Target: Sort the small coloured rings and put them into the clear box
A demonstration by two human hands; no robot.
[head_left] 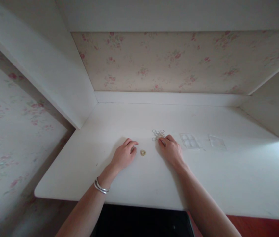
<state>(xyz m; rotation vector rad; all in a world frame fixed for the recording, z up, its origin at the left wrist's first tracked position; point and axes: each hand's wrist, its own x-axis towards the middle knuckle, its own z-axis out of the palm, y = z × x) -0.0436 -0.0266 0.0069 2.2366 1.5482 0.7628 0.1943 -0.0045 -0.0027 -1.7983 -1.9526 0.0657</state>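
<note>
My left hand (125, 154) rests palm down on the white desk (80, 171), fingers loosely curled, a silver bangle on its wrist. A small yellowish ring (142, 152) lies on the desk just to the right of its fingertips, not touched. My right hand (170, 148) lies palm down with its fingertips at a cluster of several small clear rings (157, 134); whether it pinches one I cannot tell.
Two clear flat plastic pieces, a gridded one (190, 141) and a plain one (217, 142), lie right of my right hand. White side panels and a floral back wall (169, 62) enclose the desk. The front edge runs near my forearms.
</note>
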